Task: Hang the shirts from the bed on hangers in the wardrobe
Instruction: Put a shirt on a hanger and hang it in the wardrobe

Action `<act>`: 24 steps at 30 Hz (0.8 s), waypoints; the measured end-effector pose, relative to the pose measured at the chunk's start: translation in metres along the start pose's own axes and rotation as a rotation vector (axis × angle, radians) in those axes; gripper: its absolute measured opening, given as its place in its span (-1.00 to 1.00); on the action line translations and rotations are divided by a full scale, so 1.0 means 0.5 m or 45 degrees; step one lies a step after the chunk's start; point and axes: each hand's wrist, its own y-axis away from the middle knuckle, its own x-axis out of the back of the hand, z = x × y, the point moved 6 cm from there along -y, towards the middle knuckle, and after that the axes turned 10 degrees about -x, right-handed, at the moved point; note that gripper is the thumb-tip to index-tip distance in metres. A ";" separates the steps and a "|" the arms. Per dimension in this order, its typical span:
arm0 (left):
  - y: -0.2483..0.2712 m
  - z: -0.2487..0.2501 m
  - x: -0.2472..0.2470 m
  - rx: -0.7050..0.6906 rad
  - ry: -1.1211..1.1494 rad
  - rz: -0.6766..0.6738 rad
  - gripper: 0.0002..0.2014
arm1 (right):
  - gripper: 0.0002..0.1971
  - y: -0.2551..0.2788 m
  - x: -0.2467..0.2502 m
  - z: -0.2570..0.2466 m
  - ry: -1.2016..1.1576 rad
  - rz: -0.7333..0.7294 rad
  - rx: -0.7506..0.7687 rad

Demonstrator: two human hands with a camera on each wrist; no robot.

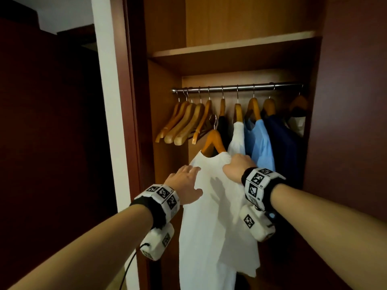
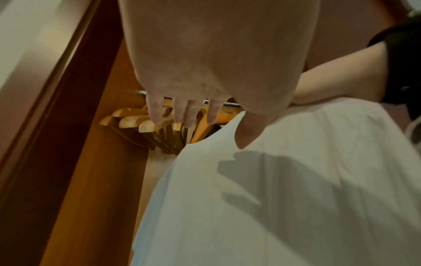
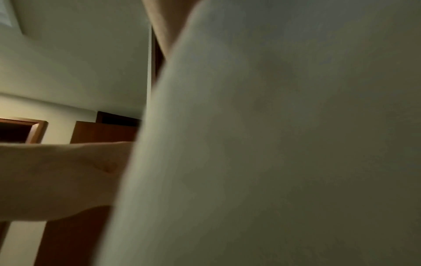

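At the shoulder of the white shirt [image 1: 211, 206], our right hand [image 1: 238, 167] curls over the cloth and the hanger arm beneath it, gripping both, while our left hand [image 1: 185, 184] lies with fingers [image 2: 157, 111] spread and relaxed against the shirt's other shoulder, holding nothing. That shirt sits on a wooden hanger [image 1: 213, 141] whose hook [image 1: 214, 120] is below the rail [image 1: 236, 87] and not on it, so the garment hangs from our grip in front of the open wardrobe [image 1: 234, 55]. Both wrists carry bands with black-and-white square code markers [image 1: 256, 177] (patterns only, no words we can read). On the rail, a bunch of empty hangers [image 1: 182, 124] leans toward the left wall, and to their right hang a black shirt [image 1: 223, 128], a second white shirt [image 1: 237, 139], a light blue shirt [image 1: 261, 143] and a dark blue shirt [image 1: 282, 147]; open space lies between the bare hangers and the black one. At the far right a pale garment [image 1: 297, 124] is half lost in shadow. From the right wrist view white cloth fills almost everything, blurred, and the fingers there are hidden.
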 end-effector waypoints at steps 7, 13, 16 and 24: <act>-0.177 -0.074 0.060 0.035 0.006 0.140 -0.27 | -0.43 -0.153 0.054 -0.053 -0.089 0.172 -0.014; -0.360 -0.102 0.160 0.015 -0.018 0.271 -0.25 | -0.62 -0.276 0.117 -0.136 0.072 0.264 0.090; -0.432 -0.117 0.184 0.019 0.030 0.297 -0.23 | -0.59 -0.319 0.125 -0.165 0.142 0.299 0.125; -0.547 -0.156 0.169 0.083 0.084 0.294 -0.28 | -0.63 -0.403 0.132 -0.203 0.166 0.381 0.163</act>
